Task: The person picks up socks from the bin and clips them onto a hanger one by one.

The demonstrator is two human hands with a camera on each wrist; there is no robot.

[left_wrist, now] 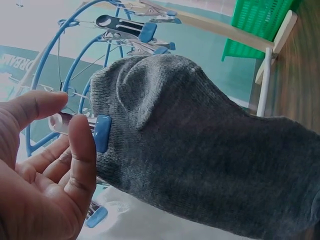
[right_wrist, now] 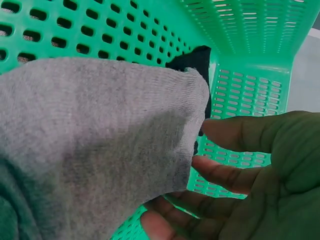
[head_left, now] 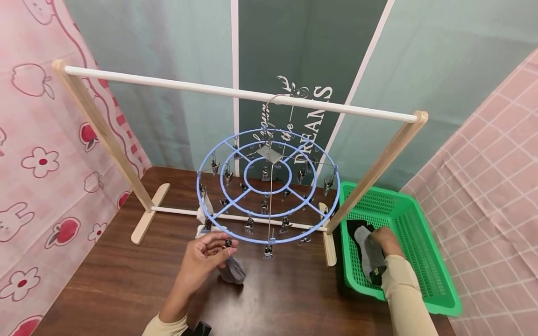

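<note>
My left hand (head_left: 201, 256) is at the blue round clip hanger (head_left: 269, 241), thumb and fingertips about a metal clip (left_wrist: 62, 122) with a blue tip. That clip bites the ribbed cuff of a dark grey sock (left_wrist: 200, 145), which hangs down from it. Inside the green basket (head_left: 420, 224), my right hand (head_left: 386, 241) pinches the cuff edge of a light grey sock (right_wrist: 100, 125). Some of its fingers pass behind the fabric. A black piece of cloth (right_wrist: 197, 62) lies behind that sock.
A white rail (head_left: 168, 84) on wooden posts carries the hanger by its hook. Several other clips dangle from the rings. White cloth (head_left: 204, 212) hangs at the hanger's left side. The wooden foot (head_left: 329, 247) of the stand is beside the basket on the brown table (head_left: 126, 280).
</note>
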